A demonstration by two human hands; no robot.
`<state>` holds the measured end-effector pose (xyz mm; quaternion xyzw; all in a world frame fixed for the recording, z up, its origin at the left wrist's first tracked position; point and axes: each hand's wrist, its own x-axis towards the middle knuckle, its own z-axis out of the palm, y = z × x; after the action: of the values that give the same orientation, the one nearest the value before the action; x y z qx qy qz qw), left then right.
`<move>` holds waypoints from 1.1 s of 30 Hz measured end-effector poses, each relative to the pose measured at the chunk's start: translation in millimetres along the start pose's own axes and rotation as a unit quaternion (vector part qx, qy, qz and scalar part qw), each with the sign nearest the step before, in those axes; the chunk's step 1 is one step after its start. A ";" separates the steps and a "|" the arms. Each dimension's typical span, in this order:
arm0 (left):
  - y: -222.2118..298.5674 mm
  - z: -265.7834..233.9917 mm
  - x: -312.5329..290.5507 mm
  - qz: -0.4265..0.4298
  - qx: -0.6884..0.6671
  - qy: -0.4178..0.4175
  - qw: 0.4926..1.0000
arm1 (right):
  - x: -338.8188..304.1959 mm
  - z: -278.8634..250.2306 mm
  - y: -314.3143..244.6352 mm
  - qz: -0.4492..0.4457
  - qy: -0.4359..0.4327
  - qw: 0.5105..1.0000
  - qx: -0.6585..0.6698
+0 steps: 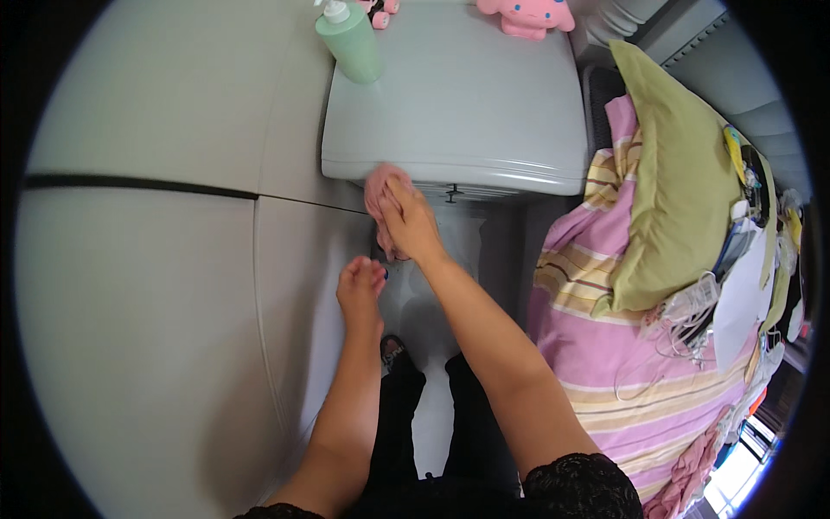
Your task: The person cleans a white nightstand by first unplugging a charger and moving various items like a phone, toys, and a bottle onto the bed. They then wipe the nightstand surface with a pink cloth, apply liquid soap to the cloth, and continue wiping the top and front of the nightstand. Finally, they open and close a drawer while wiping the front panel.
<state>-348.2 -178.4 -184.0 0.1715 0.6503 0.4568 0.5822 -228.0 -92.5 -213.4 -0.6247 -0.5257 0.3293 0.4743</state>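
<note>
A crumpled pink cloth [380,192] is in my right hand [413,221], pressed at the front left edge of a pale grey nightstand [458,104]. Part of the cloth hangs below my fingers. My left hand [359,281] is raised lower down and a little to the left, near the cabinet side, with its fingers loosely curled; whether anything is in them does not show. Below the nightstand's top edge, a small dark handle [452,193] sits on its front, to the right of my right hand.
On the nightstand stand a green pump bottle [353,48] and a pink figurine [529,16]. White cabinet doors [147,285] line the left. At right, a bed with striped pink bedding [596,346] holds a green pillow [683,182], white cables [683,320] and papers [739,294].
</note>
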 end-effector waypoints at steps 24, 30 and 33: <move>-92.3 74.9 136.7 0.223 -0.195 -0.145 0.944 | 6.9 -64.7 175.2 -0.093 0.464 0.880 -0.048; -88.5 49.9 135.2 0.210 -0.212 -0.105 0.949 | -17.6 -58.6 146.7 -0.116 0.356 0.926 0.050; -89.5 54.3 133.8 0.207 -0.210 -0.126 0.947 | 6.4 -71.5 116.6 -0.104 0.418 0.891 0.144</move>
<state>-306.2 -102.9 -330.2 0.2321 0.4116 0.6679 0.5750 -121.3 -103.6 -298.4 -0.5710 -0.2876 0.0586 0.7667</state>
